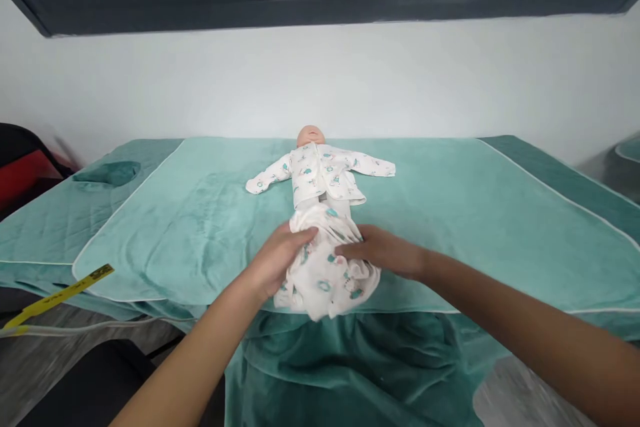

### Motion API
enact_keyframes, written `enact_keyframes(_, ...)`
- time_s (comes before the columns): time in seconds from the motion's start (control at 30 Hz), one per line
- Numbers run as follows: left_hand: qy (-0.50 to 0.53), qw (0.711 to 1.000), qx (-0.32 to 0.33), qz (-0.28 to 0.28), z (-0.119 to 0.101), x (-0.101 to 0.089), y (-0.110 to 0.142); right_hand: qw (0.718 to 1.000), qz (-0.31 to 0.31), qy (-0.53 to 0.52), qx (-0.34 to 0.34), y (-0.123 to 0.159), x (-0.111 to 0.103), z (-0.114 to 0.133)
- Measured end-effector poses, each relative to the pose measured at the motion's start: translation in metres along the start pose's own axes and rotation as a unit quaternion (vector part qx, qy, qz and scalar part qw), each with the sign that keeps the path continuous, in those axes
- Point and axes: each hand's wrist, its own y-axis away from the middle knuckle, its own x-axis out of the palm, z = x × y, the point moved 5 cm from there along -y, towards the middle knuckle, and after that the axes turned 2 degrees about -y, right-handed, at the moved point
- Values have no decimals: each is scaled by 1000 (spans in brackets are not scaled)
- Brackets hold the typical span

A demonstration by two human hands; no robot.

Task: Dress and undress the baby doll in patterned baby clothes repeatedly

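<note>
A baby doll lies on its back on the bed, its head toward the wall. It wears a white patterned jacket with both sleeves spread out sideways. Bunched white patterned baby pants are around the doll's lower legs, near the bed's front edge. My left hand grips the left side of the pants, thumb on top. On the other side, my right hand pinches the cloth with its thumb over the fabric. The doll's feet are hidden inside the cloth.
A light green velvet sheet covers the massage bed, which has a face hole at the left. Beyond it stand a white wall and a dark window frame. A yellow strip sticks out at the lower left, above a dark seat.
</note>
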Motion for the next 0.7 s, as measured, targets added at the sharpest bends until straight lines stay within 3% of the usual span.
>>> enact_keyframes(0.1, -84, 994, -33, 62, 21, 13, 1, 993, -121, 13, 6, 15, -21, -40)
enact_keyframes(0.2, -243, 966, 26, 85, 26, 28, -6, 969, -214, 126, -13, 23, -40, -68)
enact_keyframes(0.33, -450, 881, 117, 89, 21, 48, -13, 946, -277, 168, -19, 24, -48, -83)
enact_keyframes(0.43, -507, 848, 123, 96, 18, 51, -15, 953, -283, 100, -27, 23, -40, -84)
enact_keyframes(0.53, -512, 847, 89, 112, 16, 45, -15, 969, -240, -40, -34, 19, -26, -86)
enact_keyframes(0.7, -420, 896, 8, 145, 14, 35, -14, 960, -184, -201, -66, 13, -16, -84)
